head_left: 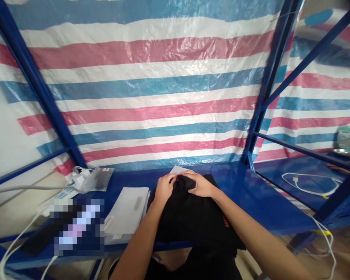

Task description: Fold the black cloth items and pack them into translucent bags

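Note:
A black garment with orange lettering near its right side lies spread over the blue shelf and hangs at the front edge; I cannot tell its exact kind. My left hand grips a bunched fold at its far end, fingers curled over the cloth. From the other side my right hand pinches the same gathered part, thumb and fingers closed on it. The fingertips nearly meet at the bunched cloth. Just behind the hands, a corner of white paper shows.
A stack of white papers lies left of the garment. Farther left are a plastic bag, a white plug, cables and a blurred-out device. Blue metal posts frame the shelf. A coiled white cable lies right.

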Action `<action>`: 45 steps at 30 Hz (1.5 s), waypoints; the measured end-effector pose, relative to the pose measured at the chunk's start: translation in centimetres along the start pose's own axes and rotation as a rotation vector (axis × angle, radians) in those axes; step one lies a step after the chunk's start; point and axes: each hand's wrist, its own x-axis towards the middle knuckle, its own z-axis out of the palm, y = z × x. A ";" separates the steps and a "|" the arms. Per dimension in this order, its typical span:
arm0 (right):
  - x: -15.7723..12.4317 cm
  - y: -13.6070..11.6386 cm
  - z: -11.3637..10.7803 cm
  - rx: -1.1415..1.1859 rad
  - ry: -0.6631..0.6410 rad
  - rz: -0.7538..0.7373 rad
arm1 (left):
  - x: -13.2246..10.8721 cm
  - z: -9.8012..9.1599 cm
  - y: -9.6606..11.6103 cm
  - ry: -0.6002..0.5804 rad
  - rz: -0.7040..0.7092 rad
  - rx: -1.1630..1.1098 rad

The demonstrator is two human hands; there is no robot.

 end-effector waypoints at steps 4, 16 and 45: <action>0.1 -0.3 0.0 0.015 0.013 -0.004 | 0.0 0.0 0.1 0.018 0.003 -0.010; -0.2 1.8 -1.6 -0.201 0.070 0.019 | -0.3 -0.7 2.1 0.276 0.038 -0.047; -0.6 2.8 -1.6 -0.237 0.381 0.119 | -3.9 -10.9 7.2 0.390 0.096 0.238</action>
